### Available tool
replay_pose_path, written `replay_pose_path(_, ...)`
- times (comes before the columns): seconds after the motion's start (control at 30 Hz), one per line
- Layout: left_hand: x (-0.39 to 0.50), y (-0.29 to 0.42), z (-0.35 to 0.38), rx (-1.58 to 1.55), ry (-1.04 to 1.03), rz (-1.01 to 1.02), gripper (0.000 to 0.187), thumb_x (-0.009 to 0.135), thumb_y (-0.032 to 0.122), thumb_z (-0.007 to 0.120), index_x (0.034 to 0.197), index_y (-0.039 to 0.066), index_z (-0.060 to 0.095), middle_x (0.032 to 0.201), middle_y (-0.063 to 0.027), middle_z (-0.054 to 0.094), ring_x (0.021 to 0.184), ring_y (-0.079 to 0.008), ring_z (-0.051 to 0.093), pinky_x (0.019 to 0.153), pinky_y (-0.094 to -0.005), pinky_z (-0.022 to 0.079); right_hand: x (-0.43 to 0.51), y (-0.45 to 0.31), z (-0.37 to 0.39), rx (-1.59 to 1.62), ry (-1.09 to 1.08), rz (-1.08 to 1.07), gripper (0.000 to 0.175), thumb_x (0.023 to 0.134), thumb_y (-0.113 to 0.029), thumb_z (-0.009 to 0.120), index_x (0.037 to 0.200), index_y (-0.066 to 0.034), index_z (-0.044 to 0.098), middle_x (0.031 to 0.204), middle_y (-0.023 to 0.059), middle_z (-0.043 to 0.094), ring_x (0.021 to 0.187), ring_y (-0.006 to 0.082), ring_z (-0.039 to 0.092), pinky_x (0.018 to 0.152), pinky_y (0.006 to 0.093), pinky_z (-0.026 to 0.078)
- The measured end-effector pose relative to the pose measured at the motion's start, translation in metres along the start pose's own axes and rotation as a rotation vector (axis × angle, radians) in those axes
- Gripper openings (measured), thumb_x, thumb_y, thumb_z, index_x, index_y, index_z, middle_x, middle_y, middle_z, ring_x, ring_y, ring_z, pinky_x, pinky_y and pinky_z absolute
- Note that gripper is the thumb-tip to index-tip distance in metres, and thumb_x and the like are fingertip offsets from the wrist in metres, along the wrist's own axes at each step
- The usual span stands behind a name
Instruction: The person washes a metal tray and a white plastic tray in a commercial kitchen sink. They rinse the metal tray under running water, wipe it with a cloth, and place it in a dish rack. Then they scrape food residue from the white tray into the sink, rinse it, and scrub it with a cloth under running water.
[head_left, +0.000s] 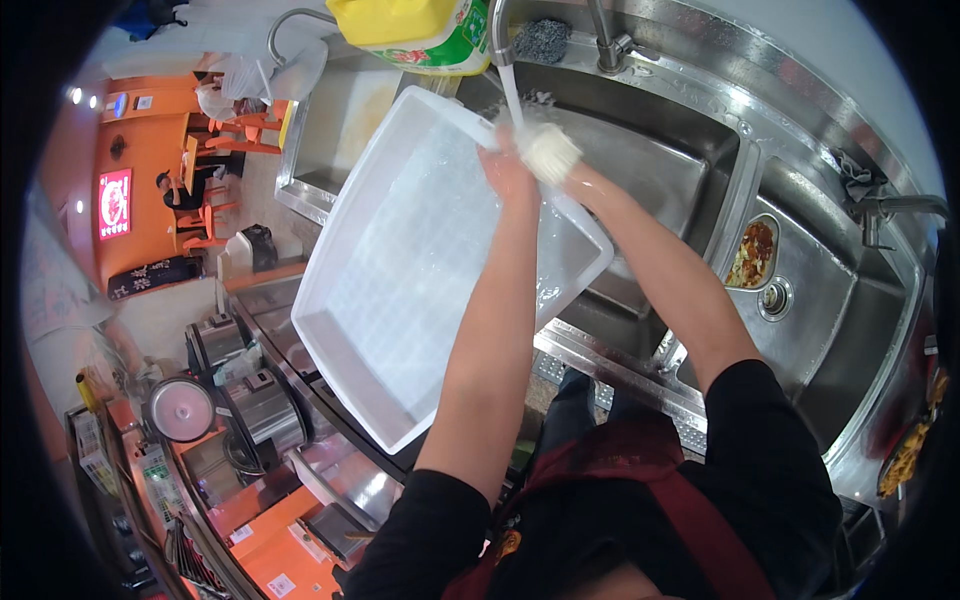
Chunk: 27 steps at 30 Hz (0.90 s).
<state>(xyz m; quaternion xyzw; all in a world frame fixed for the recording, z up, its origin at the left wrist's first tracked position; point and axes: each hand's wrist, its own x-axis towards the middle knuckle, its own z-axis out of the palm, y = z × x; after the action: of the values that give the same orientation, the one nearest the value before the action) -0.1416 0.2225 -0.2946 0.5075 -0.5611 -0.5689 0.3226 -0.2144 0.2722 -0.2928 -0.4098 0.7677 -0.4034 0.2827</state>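
A large white plastic tub (420, 247) lies tilted across the sink's near edge, with a thin sheet of water over its floor. At its far rim, my left hand (510, 174) grips the edge, thumb on the inner side; splashing water hides some of its fingers. My right hand (581, 182) is shut on a cream-coloured scrub brush (553, 154), held beside my left hand over the rim. Water runs from a steel faucet (501, 45) in a stream (511, 94) that lands by both hands.
Below the tub is a steel sink basin (660, 187). The right basin (817, 315) has a strainer of food scraps (754, 251). A yellow jug (405, 30) and a steel wool scourer (541, 40) stand behind. Left are steel appliances (266, 409) and a seated person (180, 191).
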Motion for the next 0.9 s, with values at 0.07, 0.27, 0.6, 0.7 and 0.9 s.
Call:
replay_pose_path(0.07, 0.012, 0.006, 0.008, 0.009, 0.1, -0.066, 0.056, 0.091, 0.031, 0.058, 0.129, -0.008, 0.045, 0.113, -0.0247, 0.062, 0.104, -0.0356, 0.061, 0.089, -0.0409, 0.046, -0.024, 0.012, 0.001, -0.139, -0.076, -0.135, 0.022, 0.088, -0.021, 0.054, 0.1, -0.0068, 0.066, 0.094, 0.0171, 0.067, 0.085, 0.0296, 0.066, 0.072, 0.042, 0.052)
replay_pose_path(0.27, 0.046, 0.022, 0.023, -0.046, 0.357, -0.054, 0.066, 0.092, 0.045, 0.059, 0.127, -0.009, 0.047, 0.1, -0.0152, 0.063, 0.095, -0.0265, 0.06, 0.084, -0.0396, 0.049, -0.095, 0.014, -0.026, 0.209, 0.003, -0.026, 0.025, 0.086, -0.013, 0.055, 0.109, -0.0063, 0.06, 0.114, 0.0156, 0.061, 0.102, 0.0231, 0.061, 0.082, 0.0386, 0.049)
replay_pose_path(0.6, -0.098, 0.028, -0.142, 1.041, -0.689, 0.294, 0.058, 0.096, 0.042, 0.054, 0.137, 0.002, 0.042, 0.104, -0.0204, 0.067, 0.098, -0.0339, 0.064, 0.083, -0.0441, 0.048, 0.032, 0.017, 0.013, 0.132, -0.095, -0.261, 0.018, 0.077, -0.015, 0.056, 0.086, -0.008, 0.07, 0.083, 0.0177, 0.068, 0.069, 0.0296, 0.065, 0.062, 0.0402, 0.053)
replay_pose_path(0.7, -0.1, 0.027, -0.143, 1.195, -0.564, 0.308, 0.036, 0.1, 0.03, 0.048, 0.123, 0.003, 0.049, 0.079, -0.0284, 0.064, 0.079, -0.0489, 0.061, 0.071, -0.0533, 0.048, 0.05, 0.026, 0.018, 0.317, -0.179, -0.158, 0.015, 0.078, -0.018, 0.059, 0.083, -0.0084, 0.07, 0.083, 0.0163, 0.068, 0.069, 0.0257, 0.062, 0.062, 0.0368, 0.052)
replay_pose_path(0.9, -0.093, 0.031, -0.117, 1.21, -0.513, 0.31, 0.033, 0.099, 0.028, 0.048, 0.125, 0.007, 0.05, 0.081, -0.0262, 0.065, 0.081, -0.0473, 0.062, 0.073, -0.0525, 0.048, 0.026, 0.038, 0.022, 0.223, 0.154, -0.326, 0.018, 0.083, -0.017, 0.055, 0.093, -0.0064, 0.066, 0.085, 0.0161, 0.066, 0.078, 0.0268, 0.064, 0.07, 0.0382, 0.051)
